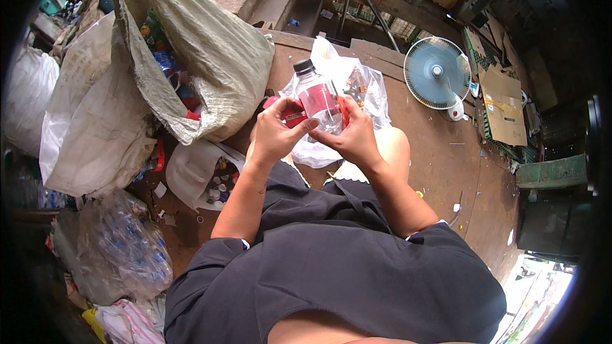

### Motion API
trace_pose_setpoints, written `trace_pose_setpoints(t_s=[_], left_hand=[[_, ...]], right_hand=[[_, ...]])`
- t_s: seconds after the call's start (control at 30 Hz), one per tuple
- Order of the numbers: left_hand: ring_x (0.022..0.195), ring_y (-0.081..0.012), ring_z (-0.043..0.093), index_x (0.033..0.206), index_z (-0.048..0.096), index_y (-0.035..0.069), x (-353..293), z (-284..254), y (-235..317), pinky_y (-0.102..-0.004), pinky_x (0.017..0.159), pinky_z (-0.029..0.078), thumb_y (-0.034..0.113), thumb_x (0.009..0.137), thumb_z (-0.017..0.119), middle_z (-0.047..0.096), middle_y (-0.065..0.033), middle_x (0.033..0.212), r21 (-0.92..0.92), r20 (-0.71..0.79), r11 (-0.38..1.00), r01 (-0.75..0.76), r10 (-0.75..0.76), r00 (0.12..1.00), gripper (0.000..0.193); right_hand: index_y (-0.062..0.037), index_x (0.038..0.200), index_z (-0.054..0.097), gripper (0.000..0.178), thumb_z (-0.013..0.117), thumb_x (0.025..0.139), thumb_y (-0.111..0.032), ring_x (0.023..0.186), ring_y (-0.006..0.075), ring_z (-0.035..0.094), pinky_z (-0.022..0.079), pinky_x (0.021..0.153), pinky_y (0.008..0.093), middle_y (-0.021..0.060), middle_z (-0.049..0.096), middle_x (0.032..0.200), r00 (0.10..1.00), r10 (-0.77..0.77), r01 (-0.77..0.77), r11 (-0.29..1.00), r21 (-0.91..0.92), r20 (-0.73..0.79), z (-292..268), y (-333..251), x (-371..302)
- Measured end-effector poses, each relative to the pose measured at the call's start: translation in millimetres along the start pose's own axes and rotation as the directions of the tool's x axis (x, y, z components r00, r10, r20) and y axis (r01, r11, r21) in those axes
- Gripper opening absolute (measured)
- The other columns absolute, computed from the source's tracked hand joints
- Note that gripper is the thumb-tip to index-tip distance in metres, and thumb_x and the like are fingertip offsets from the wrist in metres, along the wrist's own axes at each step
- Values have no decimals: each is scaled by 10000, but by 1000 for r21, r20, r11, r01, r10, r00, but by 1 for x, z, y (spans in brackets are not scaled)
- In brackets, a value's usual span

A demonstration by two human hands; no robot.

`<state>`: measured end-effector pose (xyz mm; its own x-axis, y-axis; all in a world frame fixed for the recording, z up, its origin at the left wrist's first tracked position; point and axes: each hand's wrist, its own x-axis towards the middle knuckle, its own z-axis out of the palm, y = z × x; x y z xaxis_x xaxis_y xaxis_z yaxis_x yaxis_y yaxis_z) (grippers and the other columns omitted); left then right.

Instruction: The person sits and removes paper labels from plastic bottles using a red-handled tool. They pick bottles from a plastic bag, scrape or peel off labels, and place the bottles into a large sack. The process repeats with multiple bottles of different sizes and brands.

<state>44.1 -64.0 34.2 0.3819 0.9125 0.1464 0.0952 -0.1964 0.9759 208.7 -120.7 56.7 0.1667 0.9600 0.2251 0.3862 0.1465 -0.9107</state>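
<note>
above the brown floor (440, 153), the left hand (278, 130) and right hand (352, 135) clamp their fingers on a clear bottle (317, 97), a white plastic bag (375, 92) behind it; a bulging sack (220, 57) stands left, a fan (437, 71) right.

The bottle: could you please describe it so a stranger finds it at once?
Go up from the dark clothes to the left hand and right hand. Between them is the clear bottle; its black cap and red label set it apart from the crumpled white bag behind.
</note>
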Motion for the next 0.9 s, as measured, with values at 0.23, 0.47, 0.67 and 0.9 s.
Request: trace_pose_setpoints(t_s=[0.23,0.47,0.67,0.9], left_hand=[[809,-84,567,923,546,-12,2,4,-14,-217,699,475,126,795,683,610,-42,855,-306,38,952,-10,23,999,234],[710,-65,583,859,609,-39,3,-2,-6,-211,611,484,18,730,678,633,-38,796,-277,49,961,4,10,999,157],[664,-69,575,861,617,-33,0,-3,6,-236,578,464,117,792,627,639,-64,739,192,61,980,55,-68,996,165],[779,-117,599,1015,564,-29,1,-1,-21,-266,702,493,111,834,541,616,-83,919,-608,156,784,128,-40,987,230]], right_hand=[[53,1031,517,631,803,606,-316,847,236,635,486,743,309,182,632,894,999,18,-17,999,-33,29,-6,-12,1],[60,1109,502,695,787,610,-331,867,272,638,496,763,327,207,626,916,997,-81,83,976,-200,17,-6,-9,-3],[62,1143,484,715,779,623,-332,899,256,626,487,782,323,199,618,965,998,16,-4,985,-173,69,-9,-5,0],[19,1229,396,642,708,717,-211,756,125,582,479,644,241,165,588,996,925,305,-379,760,528,225,-3,14,3]])
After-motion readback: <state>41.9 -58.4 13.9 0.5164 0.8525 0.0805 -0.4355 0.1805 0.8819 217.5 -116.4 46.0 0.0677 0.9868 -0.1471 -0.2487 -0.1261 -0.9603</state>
